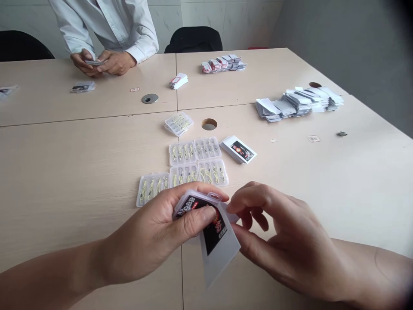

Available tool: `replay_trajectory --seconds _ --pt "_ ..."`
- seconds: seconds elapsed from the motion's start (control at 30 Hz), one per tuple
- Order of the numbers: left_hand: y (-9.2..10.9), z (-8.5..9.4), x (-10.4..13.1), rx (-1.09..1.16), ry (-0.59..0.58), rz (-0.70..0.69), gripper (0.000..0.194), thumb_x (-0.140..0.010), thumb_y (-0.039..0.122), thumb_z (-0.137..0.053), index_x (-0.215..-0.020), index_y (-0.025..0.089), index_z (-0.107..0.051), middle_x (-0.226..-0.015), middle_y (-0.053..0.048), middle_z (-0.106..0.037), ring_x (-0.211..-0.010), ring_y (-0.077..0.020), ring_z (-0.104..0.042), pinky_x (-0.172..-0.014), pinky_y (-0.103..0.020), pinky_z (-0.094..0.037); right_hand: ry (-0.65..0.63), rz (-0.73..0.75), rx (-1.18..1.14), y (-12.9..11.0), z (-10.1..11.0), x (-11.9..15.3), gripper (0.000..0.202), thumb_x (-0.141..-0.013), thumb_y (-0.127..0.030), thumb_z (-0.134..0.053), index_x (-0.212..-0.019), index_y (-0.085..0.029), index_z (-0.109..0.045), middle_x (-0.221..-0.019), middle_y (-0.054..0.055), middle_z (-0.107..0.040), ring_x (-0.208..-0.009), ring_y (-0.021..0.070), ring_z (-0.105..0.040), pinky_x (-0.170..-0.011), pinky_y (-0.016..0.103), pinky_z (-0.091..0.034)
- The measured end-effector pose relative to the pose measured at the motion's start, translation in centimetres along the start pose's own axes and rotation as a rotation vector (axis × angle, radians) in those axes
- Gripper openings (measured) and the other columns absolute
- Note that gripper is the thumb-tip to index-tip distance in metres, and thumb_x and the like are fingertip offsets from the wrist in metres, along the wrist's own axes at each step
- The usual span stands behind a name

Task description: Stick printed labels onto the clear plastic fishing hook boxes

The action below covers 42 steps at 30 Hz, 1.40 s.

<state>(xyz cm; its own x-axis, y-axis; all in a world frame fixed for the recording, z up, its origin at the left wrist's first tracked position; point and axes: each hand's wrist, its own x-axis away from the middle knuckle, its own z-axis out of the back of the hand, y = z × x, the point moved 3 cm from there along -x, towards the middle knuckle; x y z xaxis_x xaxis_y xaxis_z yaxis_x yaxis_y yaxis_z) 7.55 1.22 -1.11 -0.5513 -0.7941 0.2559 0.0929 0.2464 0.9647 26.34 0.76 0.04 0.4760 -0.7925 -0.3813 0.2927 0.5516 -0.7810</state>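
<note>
My left hand grips a clear plastic case together with a printed card, black with red and white print and a white lower part; the thumb presses on the print. My right hand pinches the right edge of the case and card. Just beyond them lie clear cases holding hooks with yellowish line, several side by side. A small pile of similar cases sits farther back. To the right of the cases is a stack of printed cards.
The wooden table has cable holes, one at its middle. Stacks of folded white papers lie at the right, and more at the back. Across the table a person in a white shirt holds a small item.
</note>
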Motion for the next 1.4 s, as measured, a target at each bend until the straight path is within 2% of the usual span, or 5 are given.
replay_trajectory --seconds 0.13,0.3,0.57,0.83,1.4 --pt "0.04 -0.07 0.28 -0.04 -0.002 0.007 0.018 -0.101 0.037 -0.059 -0.116 0.034 -0.068 -0.11 0.007 -0.072 -0.108 -0.0102 -0.063 -0.095 -0.013 -0.047 -0.014 0.03 0.034 -0.19 0.11 -0.07 0.014 -0.09 -0.004 -0.06 -0.089 -0.017 -0.057 -0.078 -0.005 -0.061 -0.065 0.0032 -0.051 -0.063 0.011 -0.047" --pt "0.11 -0.09 0.1 -0.05 -0.006 0.038 0.019 -0.101 0.039 -0.057 -0.117 0.036 -0.067 -0.111 0.007 -0.07 -0.109 -0.0121 -0.062 -0.094 -0.015 -0.048 -0.063 0.088 0.032 -0.43 0.41 -0.15 0.022 -0.09 0.002 -0.055 -0.101 -0.013 -0.067 -0.083 0.001 -0.061 -0.067 0.0054 -0.055 -0.062 0.014 -0.05" --pt "0.13 -0.06 0.49 0.072 -0.082 0.116 0.024 -0.097 0.041 -0.062 -0.119 0.033 -0.066 -0.108 0.001 -0.068 -0.102 -0.017 -0.06 -0.086 -0.022 -0.051 -0.068 0.097 0.036 -0.19 0.38 0.03 0.022 -0.09 0.0 -0.056 -0.105 -0.011 -0.068 -0.084 0.003 -0.061 -0.065 0.0077 -0.056 -0.057 0.018 -0.048" --pt "0.59 -0.31 0.11 0.125 -0.108 0.077 0.021 -0.095 0.032 -0.067 -0.116 0.029 -0.068 -0.098 0.003 -0.065 -0.089 -0.0111 -0.058 -0.079 -0.016 -0.049 -0.064 0.117 0.049 -0.46 0.35 -0.31 0.018 -0.091 -0.001 -0.055 -0.099 -0.011 -0.067 -0.08 0.003 -0.061 -0.065 0.0078 -0.053 -0.059 0.017 -0.049" --pt "0.61 0.09 0.05 -0.004 0.006 0.081 0.022 -0.092 0.041 -0.07 -0.111 0.03 -0.068 -0.093 0.003 -0.064 -0.082 -0.0107 -0.057 -0.074 -0.016 -0.049 -0.051 0.111 0.094 -0.9 0.71 -0.33 0.019 -0.089 -0.001 -0.054 -0.097 -0.009 -0.069 -0.076 0.002 -0.063 -0.062 0.0071 -0.055 -0.056 0.017 -0.049"
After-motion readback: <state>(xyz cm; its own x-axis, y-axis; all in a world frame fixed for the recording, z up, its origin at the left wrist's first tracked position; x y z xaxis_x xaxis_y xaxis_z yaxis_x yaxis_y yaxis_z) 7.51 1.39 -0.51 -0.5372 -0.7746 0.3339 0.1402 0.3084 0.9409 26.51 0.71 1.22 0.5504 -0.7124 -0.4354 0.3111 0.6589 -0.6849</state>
